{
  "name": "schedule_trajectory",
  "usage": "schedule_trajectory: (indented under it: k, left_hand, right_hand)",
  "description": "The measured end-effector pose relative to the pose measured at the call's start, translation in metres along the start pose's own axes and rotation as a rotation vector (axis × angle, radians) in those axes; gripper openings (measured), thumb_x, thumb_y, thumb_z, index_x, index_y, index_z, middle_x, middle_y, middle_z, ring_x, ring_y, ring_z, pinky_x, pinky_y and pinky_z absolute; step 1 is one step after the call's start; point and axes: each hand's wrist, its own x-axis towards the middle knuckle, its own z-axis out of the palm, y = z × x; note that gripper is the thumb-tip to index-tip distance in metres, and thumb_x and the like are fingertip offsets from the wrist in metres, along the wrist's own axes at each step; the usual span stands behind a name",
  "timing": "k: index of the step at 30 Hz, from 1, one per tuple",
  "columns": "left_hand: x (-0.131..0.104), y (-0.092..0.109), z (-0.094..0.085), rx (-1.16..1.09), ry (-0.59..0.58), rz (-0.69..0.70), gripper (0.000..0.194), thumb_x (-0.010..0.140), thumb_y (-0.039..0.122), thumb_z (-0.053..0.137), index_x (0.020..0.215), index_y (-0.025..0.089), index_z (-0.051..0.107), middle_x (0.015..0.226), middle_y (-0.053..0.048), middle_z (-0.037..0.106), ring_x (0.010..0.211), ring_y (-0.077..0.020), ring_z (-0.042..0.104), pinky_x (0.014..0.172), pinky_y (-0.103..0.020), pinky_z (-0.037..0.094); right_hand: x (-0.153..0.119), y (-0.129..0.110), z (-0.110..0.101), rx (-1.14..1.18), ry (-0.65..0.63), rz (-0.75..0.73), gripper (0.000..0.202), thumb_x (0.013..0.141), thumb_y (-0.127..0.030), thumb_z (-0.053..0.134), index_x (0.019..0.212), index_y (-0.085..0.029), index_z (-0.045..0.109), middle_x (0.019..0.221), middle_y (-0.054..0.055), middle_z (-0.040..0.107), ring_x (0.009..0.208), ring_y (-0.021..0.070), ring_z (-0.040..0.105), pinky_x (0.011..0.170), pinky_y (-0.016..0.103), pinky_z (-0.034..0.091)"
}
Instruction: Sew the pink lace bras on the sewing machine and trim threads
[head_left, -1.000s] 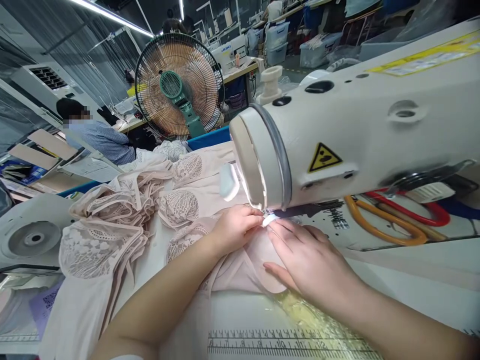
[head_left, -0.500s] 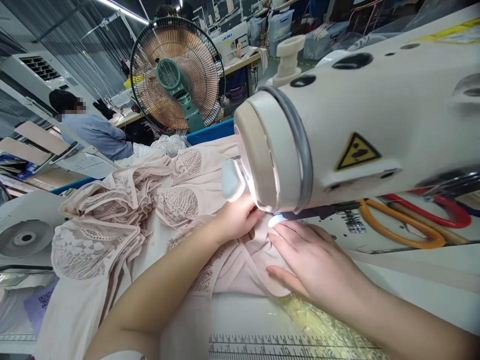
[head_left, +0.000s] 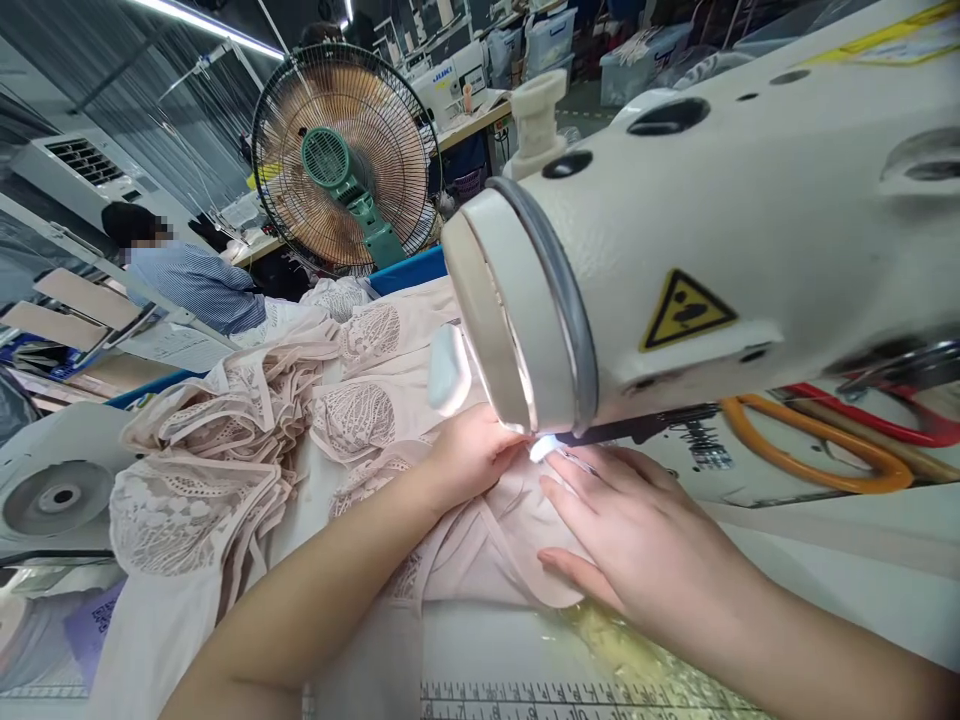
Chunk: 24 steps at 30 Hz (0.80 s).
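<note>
Stitching seems in hand, with the pale garment [head_left: 517, 545] partly beneath the sewing machine [head_left: 675, 220]. The left hand's [head_left: 469, 455] grip is unclear; the right hand's [head_left: 637, 510] fingers lie outstretched on fabric. Steady guiding seems needed next.

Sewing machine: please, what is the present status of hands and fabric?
Left hand curled on pale pink fabric, grip unclear. Right hand palm down on same fabric. Machine head blocks view of the spot beneath it.
</note>
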Motion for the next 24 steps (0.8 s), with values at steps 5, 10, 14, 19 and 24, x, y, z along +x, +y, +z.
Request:
schedule_trajectory:
  k: [5, 10, 14, 19, 24]
  left_hand:
    - [0.001, 0.003, 0.004, -0.004, 0.041, 0.021, 0.028, 0.090, 0.015, 0.046, 0.100, 0.023, 0.071, 0.118, -0.003, 0.067, 0.110, -0.0149, 0.060, 0.092, -0.028, 0.051]
    - [0.002, 0.002, 0.006, 0.034, -0.020, -0.018, 0.030, 0.089, 0.012, 0.047, 0.103, 0.025, 0.070, 0.120, -0.002, 0.065, 0.114, -0.0149, 0.059, 0.096, -0.029, 0.049]
    - [0.003, 0.002, 0.005, 0.012, -0.022, 0.006, 0.031, 0.089, 0.011, 0.045, 0.102, 0.024, 0.070, 0.118, -0.003, 0.066, 0.116, -0.0150, 0.057, 0.098, -0.029, 0.048]
    - [0.000, 0.002, 0.003, -0.096, 0.005, -0.013, 0.031, 0.088, 0.010, 0.044, 0.100, 0.023, 0.070, 0.119, -0.003, 0.065, 0.113, -0.0136, 0.058, 0.094, -0.026, 0.049]
    - [0.001, -0.002, 0.006, -0.080, -0.002, -0.064, 0.028, 0.088, 0.013, 0.045, 0.095, 0.022, 0.070, 0.112, -0.005, 0.067, 0.113, -0.0159, 0.059, 0.095, -0.027, 0.048]
  right_hand:
    - [-0.001, -0.001, 0.001, 0.006, 0.019, 0.001, 0.048, 0.064, -0.047, 0.072, 0.097, -0.013, 0.071, 0.100, 0.010, 0.070, 0.098, 0.0276, 0.056, 0.089, 0.040, 0.039]
    - [0.000, 0.001, 0.004, 0.002, 0.011, 0.011, 0.045, 0.070, -0.046, 0.067, 0.098, -0.011, 0.071, 0.100, 0.011, 0.070, 0.097, 0.0283, 0.056, 0.089, 0.040, 0.038]
    - [-0.002, 0.001, 0.001, 0.033, 0.044, -0.001, 0.045, 0.086, -0.047, 0.048, 0.099, -0.010, 0.071, 0.097, 0.011, 0.070, 0.094, 0.0282, 0.056, 0.088, 0.041, 0.038]
    - [-0.006, 0.000, -0.010, 0.064, 0.073, -0.007, 0.056, 0.098, -0.043, 0.025, 0.095, -0.011, 0.071, 0.092, 0.009, 0.071, 0.092, 0.0259, 0.058, 0.081, 0.040, 0.039]
    - [-0.009, -0.002, -0.013, 0.083, 0.047, 0.010, 0.059, 0.098, -0.046, 0.022, 0.088, -0.015, 0.072, 0.089, 0.007, 0.071, 0.089, 0.0251, 0.059, 0.080, 0.040, 0.039]
